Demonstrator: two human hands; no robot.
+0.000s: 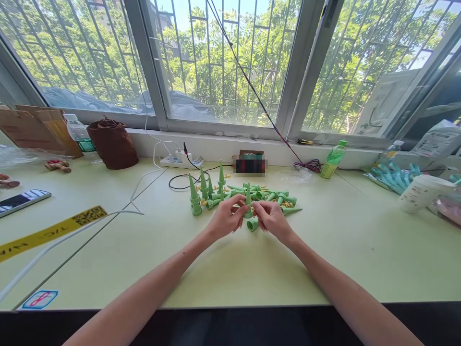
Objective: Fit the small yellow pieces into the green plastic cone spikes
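Note:
My left hand (227,215) is closed around a green plant watering spike (248,196), held upright with its point up. Close against the spike's right side, my right hand (271,216) pinches with thumb and forefinger; whatever is between those fingertips is too small to make out. A loose green threaded cap (252,224) lies on the table just below the hands. Left of my left hand several assembled spikes (195,198) stand upright, some showing yellow side valves (203,202). Behind my hands lies a pile of green spike parts (280,197) mixed with small yellow pieces (287,204).
A power strip (182,161) with cables and a blurred dark box (250,164) sit along the window wall. To the right are a green bottle (333,160) and a white cup (418,192). A brown bag (113,144), phone (25,202) and white cable (72,235) are left.

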